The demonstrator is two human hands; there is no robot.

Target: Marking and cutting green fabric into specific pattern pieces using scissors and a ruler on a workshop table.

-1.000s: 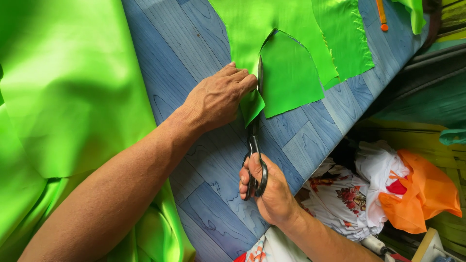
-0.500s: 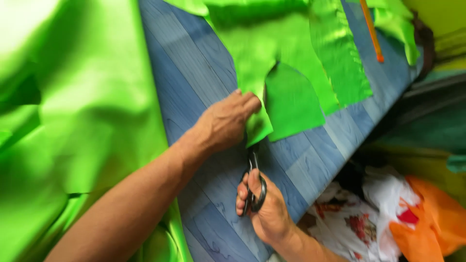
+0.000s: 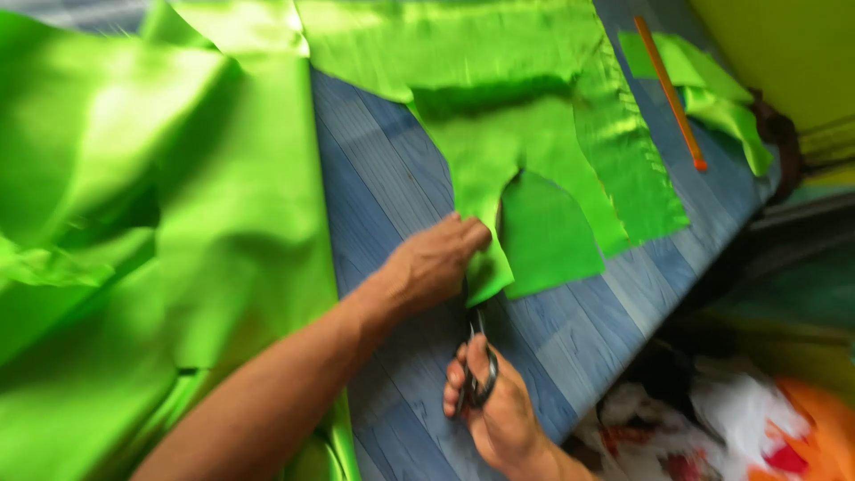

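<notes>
scissors (image 3: 478, 361) sit in the right hand (image 3: 499, 411) at the near edge of the table (image 3: 392, 205), fingers curled through the dark loops and closed firmly around them; the blades point away from the body and disappear under the lower edge of the green cloth (image 3: 499, 205), so how far they are parted cannot be told. just beyond, the left hand (image 3: 434, 264) lies flat with its fingers pressed together on the narrow strip of cloth beside the cut, pinning it to the blue wood-grain top. a curved flap of cloth lies to the right of the blades, already parted from the strip.

to cut cleanly here, it seems best to keep the holding hand close to the blades but clear of them, keep the cloth taut and flat, and take long, even closes along the curve instead of short snips.

to the left lies a big loose heap of green fabric (image 3: 151, 232). farther off, an orange pencil (image 3: 670, 92) rests on the table near a small green scrap (image 3: 712, 98), well apart from the hands.
</notes>
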